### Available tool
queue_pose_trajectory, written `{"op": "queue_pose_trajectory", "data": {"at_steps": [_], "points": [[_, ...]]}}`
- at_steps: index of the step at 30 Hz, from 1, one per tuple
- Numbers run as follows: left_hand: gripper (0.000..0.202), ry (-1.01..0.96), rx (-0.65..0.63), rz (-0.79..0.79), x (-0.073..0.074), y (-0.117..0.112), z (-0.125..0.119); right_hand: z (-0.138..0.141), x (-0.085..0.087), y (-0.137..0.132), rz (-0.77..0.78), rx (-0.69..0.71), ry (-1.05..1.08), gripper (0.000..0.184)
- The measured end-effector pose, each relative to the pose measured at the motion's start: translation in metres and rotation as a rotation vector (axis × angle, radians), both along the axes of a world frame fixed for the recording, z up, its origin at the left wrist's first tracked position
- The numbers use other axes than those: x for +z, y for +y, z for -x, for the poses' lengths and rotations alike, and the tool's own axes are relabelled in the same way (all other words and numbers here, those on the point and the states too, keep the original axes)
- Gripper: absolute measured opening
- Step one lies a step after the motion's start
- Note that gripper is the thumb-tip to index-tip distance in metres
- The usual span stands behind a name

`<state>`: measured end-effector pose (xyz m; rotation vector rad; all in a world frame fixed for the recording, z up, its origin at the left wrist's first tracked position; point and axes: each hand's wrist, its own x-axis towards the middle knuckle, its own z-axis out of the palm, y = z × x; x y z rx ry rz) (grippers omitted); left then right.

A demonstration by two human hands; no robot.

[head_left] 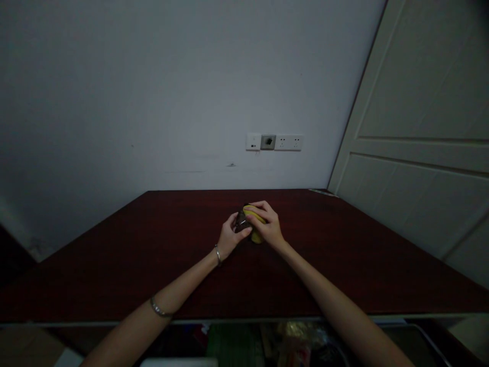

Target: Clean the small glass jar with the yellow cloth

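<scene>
Above the middle of the dark red tabletop (183, 224), both hands meet around a small dark, shiny, see-through object (242, 221) that looks like glass; its exact kind is not clear. My left hand (229, 237) grips it from the left, the thumb along its near side. My right hand (270, 224) is closed on a yellow cloth or sponge (256, 236), pressed against the object's right side. Part of the yellow piece hangs below the right fingers. The fingers hide much of both things.
A pale wall with sockets (289, 142) stands behind the table. A white panelled door (416, 193) runs along the right. Below the table's front edge (244, 320) lie several items, among them something green (235, 344) and a tray-like thing (410, 341).
</scene>
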<state>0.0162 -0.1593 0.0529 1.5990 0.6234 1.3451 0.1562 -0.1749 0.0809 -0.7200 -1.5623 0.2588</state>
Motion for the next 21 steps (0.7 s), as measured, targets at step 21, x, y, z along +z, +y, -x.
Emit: {"op": "queue_pose_trajectory", "data": {"at_steps": [21], "points": [[0.061, 0.017, -0.029, 0.018, 0.0, 0.001, 0.0, -0.005, 0.002, 0.006, 0.099, 0.013, 0.045, 0.019]]}}
